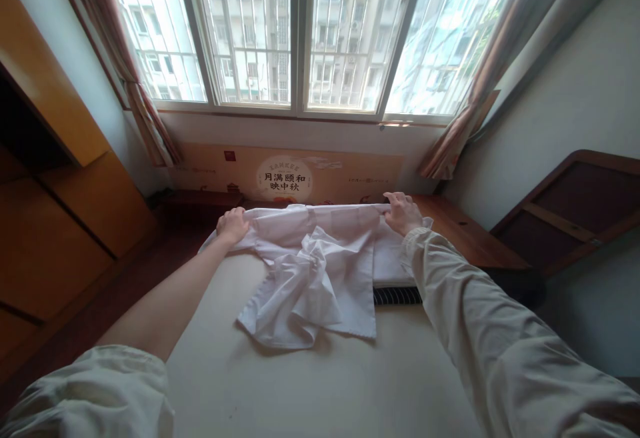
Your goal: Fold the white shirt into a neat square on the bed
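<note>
A white shirt [320, 271] hangs crumpled over the far end of a cream mattress [310, 385]. My left hand [232, 225] is closed on the shirt's upper left edge. My right hand [401, 213] is closed on its upper right edge. The top edge is stretched between both hands, and the lower cloth bunches and sags onto the mattress. Both my arms reach forward; the right wears a pale long sleeve, the left sleeve is pushed up.
A dark striped cloth [397, 295] peeks out under the shirt's right side. A cardboard panel with printed characters [285, 178] leans under the window [300, 31]. Wooden cabinets [55, 211] stand at left, a dark wooden bed board [575, 211] at right.
</note>
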The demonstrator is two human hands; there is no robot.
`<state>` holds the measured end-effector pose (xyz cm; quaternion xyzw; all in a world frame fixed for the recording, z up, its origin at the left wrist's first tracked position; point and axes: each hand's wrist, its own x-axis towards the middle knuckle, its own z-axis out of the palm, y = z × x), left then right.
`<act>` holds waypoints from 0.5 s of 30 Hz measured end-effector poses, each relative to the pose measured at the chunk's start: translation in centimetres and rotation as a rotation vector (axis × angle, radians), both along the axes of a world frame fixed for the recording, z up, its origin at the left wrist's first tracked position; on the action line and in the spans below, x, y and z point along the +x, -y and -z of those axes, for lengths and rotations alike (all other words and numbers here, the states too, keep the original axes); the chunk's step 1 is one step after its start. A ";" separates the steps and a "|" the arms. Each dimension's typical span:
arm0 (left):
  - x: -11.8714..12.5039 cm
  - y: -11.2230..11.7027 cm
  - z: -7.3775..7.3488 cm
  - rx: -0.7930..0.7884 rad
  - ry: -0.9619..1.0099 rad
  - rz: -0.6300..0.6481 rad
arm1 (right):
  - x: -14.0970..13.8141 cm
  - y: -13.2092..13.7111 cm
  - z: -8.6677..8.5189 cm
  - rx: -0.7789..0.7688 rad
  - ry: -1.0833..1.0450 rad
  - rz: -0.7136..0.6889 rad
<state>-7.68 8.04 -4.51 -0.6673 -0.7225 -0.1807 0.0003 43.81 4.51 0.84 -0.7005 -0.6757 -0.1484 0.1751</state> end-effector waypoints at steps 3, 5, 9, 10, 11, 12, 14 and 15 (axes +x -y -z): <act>1.1 1.6 0.6 0.077 0.039 0.207 | 0.9 0.8 1.7 -0.155 -0.034 0.001; 1.4 3.4 0.9 0.080 0.108 0.417 | 2.4 1.6 2.3 -0.219 -0.067 -0.013; 1.7 8.2 1.2 -0.044 0.212 0.862 | 6.3 3.6 2.0 -0.290 -0.113 -0.008; 1.8 9.4 1.3 -0.069 0.219 0.928 | 7.1 4.2 1.7 -0.297 -0.115 -0.015; 1.9 10.5 1.5 -0.090 0.222 0.985 | 7.7 4.7 1.4 -0.300 -0.113 -0.015; 2.0 11.3 1.7 -0.096 0.228 1.025 | 8.1 5.2 1.0 -0.289 -0.111 -0.010; 2.2 12.3 2.1 -0.095 0.238 1.070 | 8.2 6.0 0.1 -0.195 -0.136 0.025; 2.4 12.4 2.4 -0.093 0.243 1.076 | 7.9 6.3 -0.3 -0.109 -0.171 0.046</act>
